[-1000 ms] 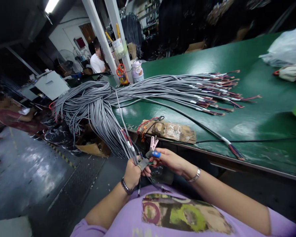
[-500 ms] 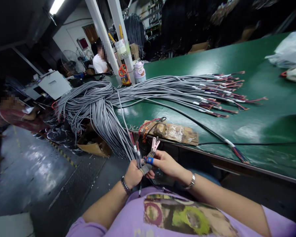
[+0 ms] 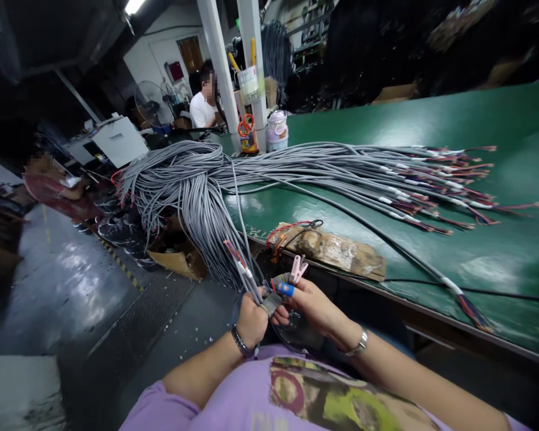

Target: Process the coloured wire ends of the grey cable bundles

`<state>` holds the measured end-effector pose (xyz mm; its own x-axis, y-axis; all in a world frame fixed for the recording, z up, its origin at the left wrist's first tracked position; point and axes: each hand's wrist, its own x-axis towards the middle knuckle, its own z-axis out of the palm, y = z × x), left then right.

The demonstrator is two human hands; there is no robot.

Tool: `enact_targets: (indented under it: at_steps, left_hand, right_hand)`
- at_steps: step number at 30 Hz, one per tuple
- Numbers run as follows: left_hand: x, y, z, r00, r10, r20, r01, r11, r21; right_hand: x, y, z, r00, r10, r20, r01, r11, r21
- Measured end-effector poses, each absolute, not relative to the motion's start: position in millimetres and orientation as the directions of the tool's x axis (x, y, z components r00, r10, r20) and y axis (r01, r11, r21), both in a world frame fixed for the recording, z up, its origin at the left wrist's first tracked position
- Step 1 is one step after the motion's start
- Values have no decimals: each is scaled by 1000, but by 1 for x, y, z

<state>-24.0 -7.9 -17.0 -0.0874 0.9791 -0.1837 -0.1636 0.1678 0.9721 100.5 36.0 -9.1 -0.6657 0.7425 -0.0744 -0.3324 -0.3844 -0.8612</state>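
My left hand (image 3: 253,318) is closed around a few grey cables (image 3: 248,280); their white-banded ends with coloured wires point up and away. Grey wrapping covers one of its fingers. Close beside it, my right hand (image 3: 312,302) has its thumb, wrapped in blue tape, pinched against a finger at some thin coloured wires (image 3: 269,287). The exact contact there is partly hidden. A pink clothespin (image 3: 299,268) stands just above the right fingers. Behind my left hand, a thick bundle of grey cables (image 3: 202,209) hangs over the table edge.
Cable ends fan out across the green table (image 3: 431,126). A taped cardboard piece (image 3: 336,248) lies at its near edge, and one cable (image 3: 363,224) crosses behind it. A cup (image 3: 277,130) and orange-handled scissors (image 3: 246,126) stand by the post. Two people sit at left.
The view has swung left, so the scene sits further right. The held cable ends now lean more to the left; both hands stay together.
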Motion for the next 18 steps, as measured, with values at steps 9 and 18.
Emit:
enact_targets:
  at_steps: [9,18]
  left_hand:
    - [-26,-9,-23,-83,983,-162,-109,153,982]
    - [-25,-8,-21,-38,986,-164,-80,161,984]
  right_hand:
    - [100,34,-4,-612,784,-101,-304,-351,-886]
    - [104,38,-9,-666,739,-105,-286,-383,-879]
